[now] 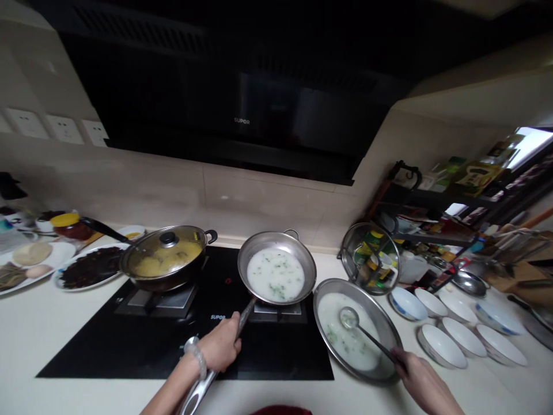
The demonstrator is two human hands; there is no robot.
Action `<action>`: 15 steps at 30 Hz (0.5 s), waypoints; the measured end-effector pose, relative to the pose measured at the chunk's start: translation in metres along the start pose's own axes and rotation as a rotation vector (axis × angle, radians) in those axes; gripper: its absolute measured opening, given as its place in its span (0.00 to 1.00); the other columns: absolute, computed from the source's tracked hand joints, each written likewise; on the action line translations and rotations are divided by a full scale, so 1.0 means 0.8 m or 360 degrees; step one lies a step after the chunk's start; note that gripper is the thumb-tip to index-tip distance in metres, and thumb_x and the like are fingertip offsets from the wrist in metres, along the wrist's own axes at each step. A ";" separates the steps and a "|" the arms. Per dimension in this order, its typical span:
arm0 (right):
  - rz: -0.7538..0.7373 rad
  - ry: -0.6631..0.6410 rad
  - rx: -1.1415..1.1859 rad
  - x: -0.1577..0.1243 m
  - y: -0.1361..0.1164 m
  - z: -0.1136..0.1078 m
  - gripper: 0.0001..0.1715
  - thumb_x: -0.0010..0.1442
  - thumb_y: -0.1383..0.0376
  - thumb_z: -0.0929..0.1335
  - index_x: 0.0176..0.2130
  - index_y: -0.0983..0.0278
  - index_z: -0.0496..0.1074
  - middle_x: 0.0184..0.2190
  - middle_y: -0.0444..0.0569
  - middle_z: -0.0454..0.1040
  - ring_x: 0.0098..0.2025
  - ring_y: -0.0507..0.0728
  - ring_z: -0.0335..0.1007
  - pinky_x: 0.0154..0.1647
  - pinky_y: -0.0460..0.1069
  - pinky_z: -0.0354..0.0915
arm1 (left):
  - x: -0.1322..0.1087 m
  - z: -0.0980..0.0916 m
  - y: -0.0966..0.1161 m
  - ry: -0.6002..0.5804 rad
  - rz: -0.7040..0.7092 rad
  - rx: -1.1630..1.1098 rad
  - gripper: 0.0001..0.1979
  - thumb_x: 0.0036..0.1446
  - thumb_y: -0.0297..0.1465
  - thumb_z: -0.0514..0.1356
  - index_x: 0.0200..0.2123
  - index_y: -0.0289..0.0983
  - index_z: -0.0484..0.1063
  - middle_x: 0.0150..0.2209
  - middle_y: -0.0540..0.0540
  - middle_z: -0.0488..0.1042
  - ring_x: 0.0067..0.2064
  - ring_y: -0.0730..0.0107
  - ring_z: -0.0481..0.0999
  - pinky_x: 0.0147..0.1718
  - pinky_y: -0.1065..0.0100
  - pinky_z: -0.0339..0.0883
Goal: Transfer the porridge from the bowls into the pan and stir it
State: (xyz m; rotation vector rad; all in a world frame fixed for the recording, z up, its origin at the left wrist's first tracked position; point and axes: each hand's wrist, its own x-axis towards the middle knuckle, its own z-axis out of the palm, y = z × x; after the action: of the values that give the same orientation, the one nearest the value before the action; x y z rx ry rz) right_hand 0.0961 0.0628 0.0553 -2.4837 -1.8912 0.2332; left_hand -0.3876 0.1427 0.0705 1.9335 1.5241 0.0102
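Looming over everything I watch from afar, the black range hood (242,92) hangs above a black glass cooktop (268,351). Next in size is a shallow, wide metal basin (367,302), just beside the cooktop's right edge; I see milky white liquid (345,351) pooled in it, mottled with soft green, and a broad band of dull grey wall bare around it. A pan with a glass lid (168,283) sits over the left burner. Over the right burner I find the open steel pan (309,268), its inner wall brushed grey, its white soup (270,268) glossy and opaque. I see the left hand (218,344), a pale bracelet (196,354) at its wrist, wrapped around the pan's long handle. The right hand (425,380) grasps the dark handle of a ladle (349,317), whose round metal head is within the basin's rim; I cannot tell how deep it dips. Smallest are the green leaf bits (279,290), scattered through the pan's soup and clustered thickest near the handle side.
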 end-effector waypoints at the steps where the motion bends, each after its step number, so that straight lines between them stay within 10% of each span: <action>1: -0.0023 0.0000 -0.0103 -0.007 0.002 0.005 0.24 0.55 0.65 0.59 0.48 0.62 0.75 0.45 0.56 0.77 0.47 0.64 0.73 0.43 0.53 0.68 | 0.000 0.001 -0.001 -0.0002 0.0000 -0.0007 0.25 0.55 0.32 0.54 0.55 0.32 0.56 0.46 0.36 0.72 0.41 0.61 0.77 0.43 0.65 0.65; 6: -0.0118 0.0177 -0.0356 -0.036 -0.010 -0.005 0.34 0.52 0.78 0.55 0.53 0.63 0.71 0.54 0.59 0.70 0.49 0.61 0.73 0.46 0.52 0.67 | 0.002 0.003 -0.003 0.0015 0.0036 -0.0027 0.21 0.54 0.31 0.54 0.52 0.32 0.59 0.45 0.35 0.72 0.44 0.59 0.76 0.45 0.64 0.64; 11: 0.0101 0.0326 -0.0175 -0.017 -0.042 -0.040 0.27 0.60 0.64 0.55 0.53 0.65 0.70 0.48 0.59 0.75 0.41 0.65 0.76 0.37 0.55 0.70 | 0.001 0.000 0.001 0.0001 0.0005 -0.0013 0.23 0.54 0.31 0.54 0.53 0.32 0.58 0.45 0.35 0.73 0.43 0.59 0.77 0.43 0.65 0.65; 15: -0.0167 0.0342 0.0089 0.008 -0.093 -0.062 0.26 0.61 0.58 0.56 0.52 0.63 0.70 0.46 0.55 0.77 0.46 0.63 0.74 0.44 0.53 0.67 | -0.004 -0.006 0.008 -0.0027 0.0002 0.0049 0.25 0.54 0.30 0.53 0.55 0.29 0.57 0.45 0.32 0.72 0.44 0.57 0.76 0.43 0.63 0.65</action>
State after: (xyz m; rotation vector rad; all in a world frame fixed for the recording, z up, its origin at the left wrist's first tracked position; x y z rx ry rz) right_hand 0.0325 0.0933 0.1110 -2.2625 -1.8913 0.0158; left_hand -0.3850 0.1413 0.0783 1.9539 1.5200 -0.0289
